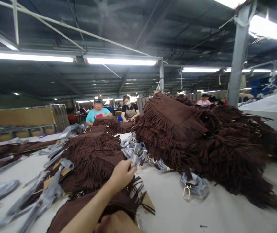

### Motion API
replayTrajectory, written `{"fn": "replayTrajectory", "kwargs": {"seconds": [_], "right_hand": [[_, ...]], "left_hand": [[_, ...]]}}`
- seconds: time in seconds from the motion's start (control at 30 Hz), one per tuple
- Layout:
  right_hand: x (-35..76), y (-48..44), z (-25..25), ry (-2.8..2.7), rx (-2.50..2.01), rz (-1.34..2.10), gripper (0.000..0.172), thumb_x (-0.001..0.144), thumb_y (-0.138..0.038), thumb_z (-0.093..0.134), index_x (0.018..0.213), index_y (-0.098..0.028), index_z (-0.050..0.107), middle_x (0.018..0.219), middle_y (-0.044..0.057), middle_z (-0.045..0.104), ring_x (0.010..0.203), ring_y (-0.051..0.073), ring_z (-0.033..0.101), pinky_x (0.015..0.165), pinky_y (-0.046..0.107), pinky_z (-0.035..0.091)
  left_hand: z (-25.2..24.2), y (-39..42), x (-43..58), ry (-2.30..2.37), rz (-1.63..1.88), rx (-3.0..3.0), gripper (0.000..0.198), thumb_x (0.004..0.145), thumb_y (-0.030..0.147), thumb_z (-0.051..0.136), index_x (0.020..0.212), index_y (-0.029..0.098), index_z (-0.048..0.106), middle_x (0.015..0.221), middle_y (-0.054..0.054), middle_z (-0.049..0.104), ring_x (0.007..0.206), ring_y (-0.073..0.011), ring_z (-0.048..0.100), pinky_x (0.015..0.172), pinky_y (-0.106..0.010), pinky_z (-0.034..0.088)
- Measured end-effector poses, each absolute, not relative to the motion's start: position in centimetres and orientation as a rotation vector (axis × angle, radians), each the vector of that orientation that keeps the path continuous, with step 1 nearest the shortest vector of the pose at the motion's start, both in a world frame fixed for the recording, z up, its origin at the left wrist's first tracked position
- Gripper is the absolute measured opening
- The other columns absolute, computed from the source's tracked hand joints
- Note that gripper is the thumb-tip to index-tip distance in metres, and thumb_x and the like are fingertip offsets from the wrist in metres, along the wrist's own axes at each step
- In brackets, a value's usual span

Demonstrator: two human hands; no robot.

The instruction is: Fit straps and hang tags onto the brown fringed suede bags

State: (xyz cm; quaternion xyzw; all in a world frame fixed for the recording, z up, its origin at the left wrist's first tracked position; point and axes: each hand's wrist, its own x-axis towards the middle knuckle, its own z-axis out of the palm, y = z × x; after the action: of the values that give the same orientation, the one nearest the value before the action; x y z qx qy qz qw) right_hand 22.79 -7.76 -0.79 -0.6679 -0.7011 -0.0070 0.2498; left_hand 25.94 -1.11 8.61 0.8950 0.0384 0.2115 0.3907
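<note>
My left hand (123, 173) reaches forward over the table, its fingers curled closed at the end of a plastic-wrapped strap (134, 152) with metal fittings. Under my forearm lies a dark brown fringed bag (80, 207), with its fringe spread to the right. A crumpled tan piece (119, 222), possibly paper, shows at the bottom edge, partly behind the forearm. Just beyond the hand, more brown fringed bags (97, 145) lie overlapped in a row. My right hand is not visible.
A tall heap of brown fringed bags (177, 129) fills the right of the pale table (172, 207). A wrapped strap with a gold clasp (194, 187) lies before it. Plastic-wrapped straps (48, 194) spread leftward. Two co-workers (98, 111) stand at the far end.
</note>
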Motion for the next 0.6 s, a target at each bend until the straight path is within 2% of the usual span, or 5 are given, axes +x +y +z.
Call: {"fn": "replayTrajectory", "kwargs": {"seconds": [0.1, 0.23, 0.33, 0.43, 0.6], "right_hand": [[23.0, -8.3, -0.3, -1.824, -1.982, 0.149, 0.01, 0.079, -0.02, 0.076, 0.087, -0.021, 0.072, 0.085, 0.005, 0.076, 0.076, 0.023, 0.071, 0.057, 0.024, 0.047], [24.0, -9.2, 0.3, -1.583, -1.734, 0.203, 0.016, 0.075, -0.006, 0.067, 0.081, -0.021, 0.071, 0.082, 0.001, 0.076, 0.077, 0.016, 0.069, 0.065, 0.019, 0.044], [23.8, -9.3, 0.1, -1.487, -1.523, 0.247, 0.014, 0.078, -0.009, 0.058, 0.072, -0.02, 0.066, 0.067, -0.002, 0.069, 0.065, 0.013, 0.063, 0.061, 0.018, 0.041], [22.9, -9.2, -0.3, -1.396, -1.508, 0.31, 0.015, 0.082, -0.018, 0.055, 0.069, -0.019, 0.061, 0.06, -0.003, 0.065, 0.059, 0.013, 0.06, 0.057, 0.019, 0.039], [21.7, -9.1, -0.1, -1.392, -1.523, 0.307, 0.018, 0.084, -0.022, 0.056, 0.068, -0.02, 0.063, 0.062, -0.002, 0.066, 0.06, 0.013, 0.06, 0.058, 0.02, 0.039]], "left_hand": [[10.7, 4.2, 24.0, 0.346, 0.655, 1.997, 0.038, 0.081, 0.058, 0.047, 0.071, 0.022, 0.047, 0.066, 0.0, 0.055, 0.067, -0.0192, 0.056, 0.065, -0.031, 0.045], [11.1, 9.4, 17.8, 0.598, 0.638, 1.72, 0.056, 0.064, 0.077, 0.057, 0.067, 0.021, 0.046, 0.057, 0.004, 0.051, 0.052, -0.0137, 0.053, 0.055, -0.029, 0.048], [9.6, 11.2, 12.8, 0.742, 0.559, 1.611, 0.063, 0.05, 0.079, 0.067, 0.06, 0.022, 0.045, 0.051, 0.006, 0.048, 0.046, -0.0112, 0.049, 0.049, -0.026, 0.045], [7.4, 11.6, 9.7, 0.828, 0.412, 1.573, 0.064, 0.042, 0.076, 0.075, 0.057, 0.02, 0.049, 0.044, 0.007, 0.046, 0.039, -0.0098, 0.043, 0.04, -0.022, 0.034], [4.5, 9.9, 9.9, 0.804, 0.307, 1.563, 0.054, 0.051, 0.065, 0.08, 0.055, 0.018, 0.055, 0.04, 0.008, 0.045, 0.036, -0.0077, 0.036, 0.038, -0.021, 0.019]]}}
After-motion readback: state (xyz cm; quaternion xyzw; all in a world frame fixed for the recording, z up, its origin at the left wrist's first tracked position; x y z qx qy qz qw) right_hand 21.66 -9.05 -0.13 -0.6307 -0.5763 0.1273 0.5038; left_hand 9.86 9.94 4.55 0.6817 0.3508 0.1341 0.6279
